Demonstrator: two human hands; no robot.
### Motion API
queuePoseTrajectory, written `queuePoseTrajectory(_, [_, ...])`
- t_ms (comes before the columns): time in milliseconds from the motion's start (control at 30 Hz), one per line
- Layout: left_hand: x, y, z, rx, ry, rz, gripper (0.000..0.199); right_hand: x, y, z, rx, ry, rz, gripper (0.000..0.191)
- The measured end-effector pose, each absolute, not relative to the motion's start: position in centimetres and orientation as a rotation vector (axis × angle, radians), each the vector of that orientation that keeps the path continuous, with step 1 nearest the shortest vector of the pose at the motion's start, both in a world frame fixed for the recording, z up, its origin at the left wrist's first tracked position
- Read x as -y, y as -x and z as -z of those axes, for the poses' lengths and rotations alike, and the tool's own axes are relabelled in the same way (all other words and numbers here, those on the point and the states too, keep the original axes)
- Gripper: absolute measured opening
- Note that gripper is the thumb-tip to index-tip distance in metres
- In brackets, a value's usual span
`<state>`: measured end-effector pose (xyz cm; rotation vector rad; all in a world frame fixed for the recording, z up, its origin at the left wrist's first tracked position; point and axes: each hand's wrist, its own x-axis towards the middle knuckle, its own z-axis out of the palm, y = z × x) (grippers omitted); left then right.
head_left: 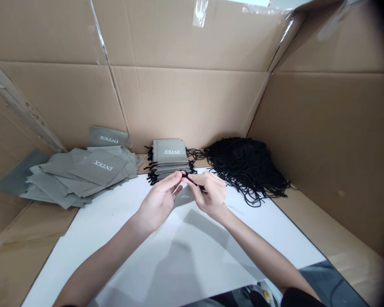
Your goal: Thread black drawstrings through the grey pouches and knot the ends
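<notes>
Above the white table, my left hand and my right hand meet with their fingertips together. Both pinch a short black cord, its ends mostly hidden by the fingers. Under the hands a grey patch shows, which looks like a pouch but is partly covered. Just behind my fingers stands a neat stack of grey pouches printed INTEX, with black cord ends sticking out at both sides. A large heap of black cords lies to the right of the stack.
A loose pile of grey pouches without visible cords lies at the left, one leaning on the back wall. Tall cardboard walls enclose the white table at the back and sides. A dark sleeve shows at the lower right.
</notes>
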<state>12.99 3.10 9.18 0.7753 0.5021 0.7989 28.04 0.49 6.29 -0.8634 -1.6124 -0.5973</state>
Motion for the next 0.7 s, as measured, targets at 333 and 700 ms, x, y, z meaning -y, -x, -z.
queuePoseTrajectory(333, [-4.2,-12.1,-9.9,-0.454,-0.849,-0.716,0.008,-0.2,-27.3,-6.9,1.673,0.862,0.489,0.015])
queuePoseTrajectory(700, [-4.6,-12.2,-10.6,-0.622,-1.234,-0.905,0.011,0.1,-28.5,-7.2,1.826,0.876,1.141,0.017])
